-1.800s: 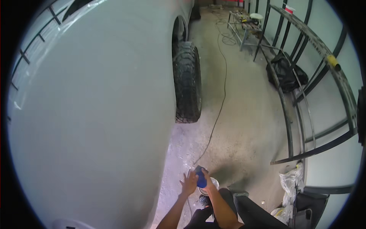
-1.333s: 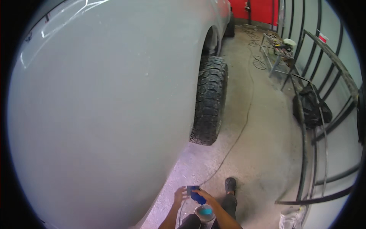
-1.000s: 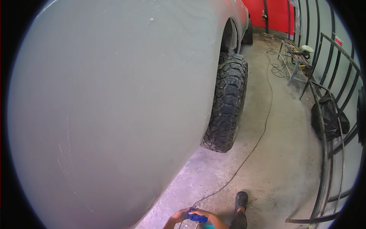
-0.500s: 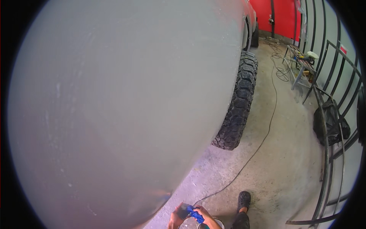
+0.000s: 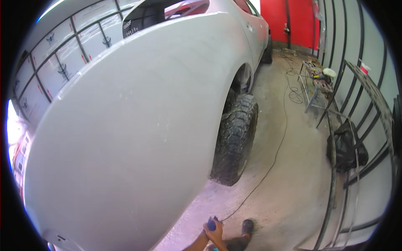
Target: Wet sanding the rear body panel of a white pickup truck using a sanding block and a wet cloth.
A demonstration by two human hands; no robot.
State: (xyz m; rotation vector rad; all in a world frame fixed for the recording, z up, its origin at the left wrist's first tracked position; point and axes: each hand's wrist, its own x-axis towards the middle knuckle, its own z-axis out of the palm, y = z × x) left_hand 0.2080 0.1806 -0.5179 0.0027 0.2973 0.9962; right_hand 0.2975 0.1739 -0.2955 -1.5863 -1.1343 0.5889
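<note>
Both my hands are drawn together low in the view, beside the grey car body panel. A crumpled blue cloth shows between them. My right hand is closed round the cloth from the right. My left hand presses in against it from the left, its fingers closed and partly hidden. What my left hand holds is too small and covered to make out. Neither hand touches the panel.
A chunky black tyre stands under the wheel arch. A dark cable runs along the concrete floor. On the right are a metal rack, a black bag and a low bench with tools. My shoe is near my hands.
My view has lifted and drawn back, showing more of the car, its window and the far wall. My hands, earlier slightly apart with a dark block and the blue cloth, are now pressed together.
</note>
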